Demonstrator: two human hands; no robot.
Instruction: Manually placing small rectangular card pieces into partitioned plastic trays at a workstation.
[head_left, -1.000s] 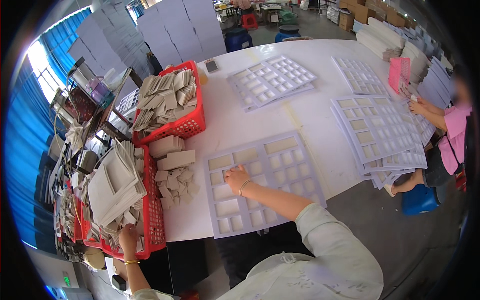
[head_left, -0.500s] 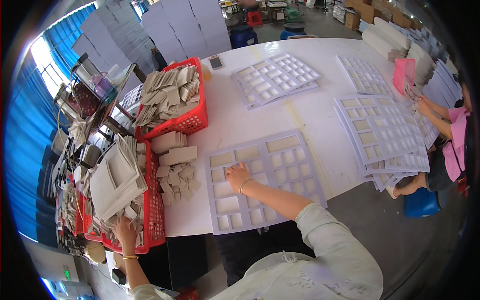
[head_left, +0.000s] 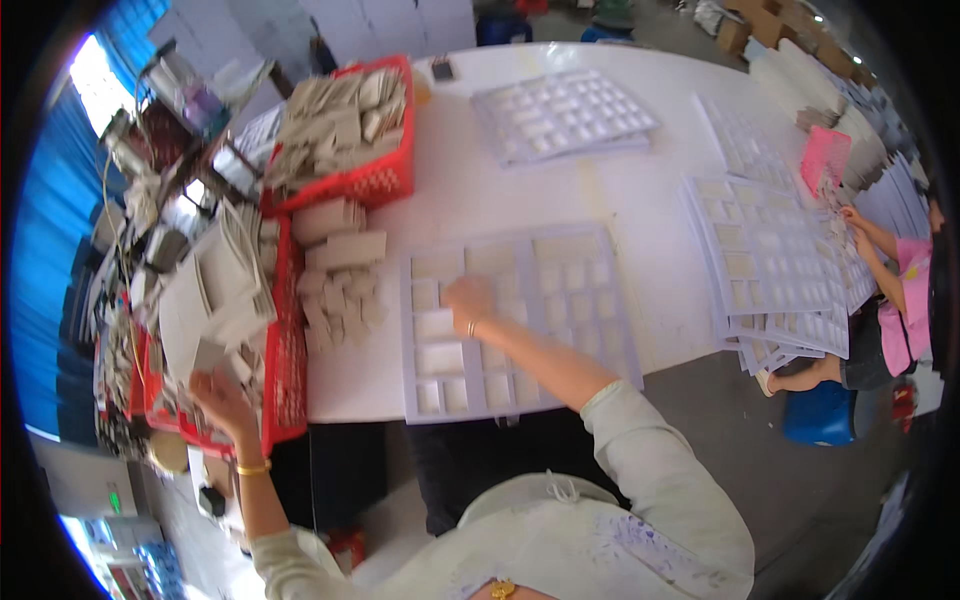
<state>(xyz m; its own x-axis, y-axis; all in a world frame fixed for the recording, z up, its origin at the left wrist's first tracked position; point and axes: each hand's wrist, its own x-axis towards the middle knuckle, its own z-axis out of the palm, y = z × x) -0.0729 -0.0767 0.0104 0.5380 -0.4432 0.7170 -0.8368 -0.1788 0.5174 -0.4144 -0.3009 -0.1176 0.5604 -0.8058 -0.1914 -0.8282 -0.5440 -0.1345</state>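
Note:
My left hand (head_left: 222,402) is over the near red plastic basket (head_left: 290,375), with a small grey cardboard piece (head_left: 208,354) between its thumb and fingers. Larger cardboard sheets (head_left: 215,285) and many loose pieces fill that basket. In front of me on the table lies a white frame panel (head_left: 531,290) divided into rectangular openings of several sizes. Over its left half is my right hand (head_left: 468,302), its fingers bent down and smeared by motion, so whether they hold anything is hidden.
Loose cardboard pieces (head_left: 340,300) lie between basket and panel. Behind stands another full red basket (head_left: 385,185). More panels are stacked at the back (head_left: 565,115) and right (head_left: 765,245) of the white table (head_left: 560,195). A co-worker's hands (head_left: 862,228) work beside a pink basket (head_left: 826,157).
My left hand has risen from among the loose pieces, bringing up a cardboard piece. My right hand has shifted slightly over the panel's left half. The whole view has tilted downward.

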